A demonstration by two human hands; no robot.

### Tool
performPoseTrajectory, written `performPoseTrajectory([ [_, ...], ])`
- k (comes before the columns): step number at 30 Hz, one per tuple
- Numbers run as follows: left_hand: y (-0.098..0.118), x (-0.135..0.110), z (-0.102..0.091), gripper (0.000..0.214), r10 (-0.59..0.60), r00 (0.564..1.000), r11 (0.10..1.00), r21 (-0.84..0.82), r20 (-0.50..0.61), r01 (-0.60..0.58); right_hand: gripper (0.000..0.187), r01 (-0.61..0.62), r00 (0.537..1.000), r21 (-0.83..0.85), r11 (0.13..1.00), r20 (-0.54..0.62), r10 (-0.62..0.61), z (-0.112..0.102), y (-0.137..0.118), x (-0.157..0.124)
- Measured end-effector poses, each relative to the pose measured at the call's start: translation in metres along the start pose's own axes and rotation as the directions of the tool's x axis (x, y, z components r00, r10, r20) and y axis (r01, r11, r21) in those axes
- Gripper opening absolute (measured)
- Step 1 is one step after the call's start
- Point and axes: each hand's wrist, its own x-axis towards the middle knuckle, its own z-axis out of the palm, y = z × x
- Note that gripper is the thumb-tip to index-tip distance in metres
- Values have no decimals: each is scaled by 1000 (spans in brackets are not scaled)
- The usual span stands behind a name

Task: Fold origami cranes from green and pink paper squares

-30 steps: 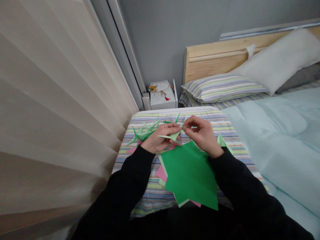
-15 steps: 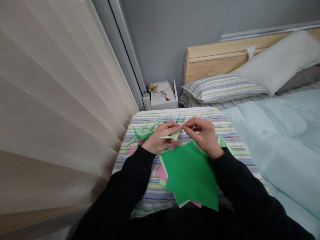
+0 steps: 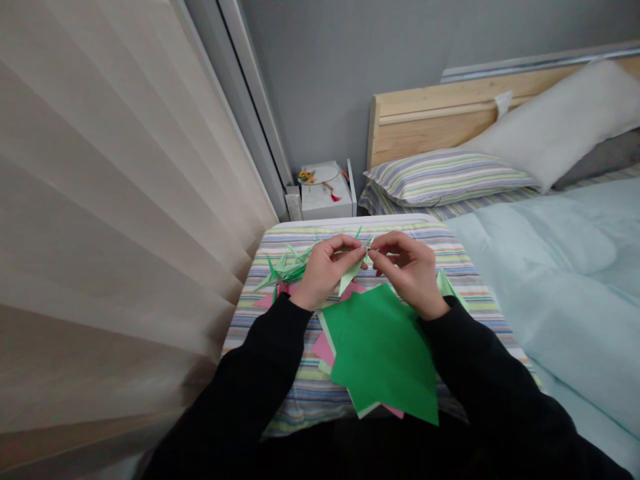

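The left hand (image 3: 327, 270) and right hand (image 3: 407, 269) are close together, their fingertips pinching a pale green folded paper piece (image 3: 356, 275) between them, above a striped bed cover (image 3: 300, 393). Folded green origami pieces (image 3: 289, 269) lie heaped at nine o'clock from the hands. Dark green paper sheets (image 3: 383, 353) sit at six o'clock, pink paper (image 3: 323, 348) showing beneath.

The head-worn camera is looking forward and down from above the person, past the black sleeves (image 3: 240, 380) to the nearby left hand (image 3: 325, 273) and right hand (image 3: 407, 270). It is facing along the striped bed cover (image 3: 285, 407) toward the wooden headboard (image 3: 425, 117), farther off, while a pleated curtain (image 3: 110, 200) is filling the left side.
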Motion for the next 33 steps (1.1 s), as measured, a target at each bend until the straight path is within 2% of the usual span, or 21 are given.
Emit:
performPoseTrajectory([
  [3, -1, 0, 1, 25, 101, 995, 992, 76, -4, -101, 12, -36, 999, 138, 990, -17, 38, 0, -2, 1],
  [7, -2, 0, 0, 20, 149, 989, 984, 94, 20, -150, 10, -42, 999, 237, 971, 13, 40, 0, -4, 3],
  [15, -1, -4, 3, 26, 149, 988, 980, 136, -29, -143, 17, -72, 997, 262, 962, -16, 79, 3, -5, 3],
  [26, 3, -6, 6, 30, 113, 993, 988, 103, 24, -115, 16, -81, 992, 238, 968, -71, 101, 2, -4, 8],
  [33, 3, -5, 5, 27, 104, 993, 990, 87, 53, -109, 15, -82, 989, 284, 955, -93, 113, 1, -2, 10],
])
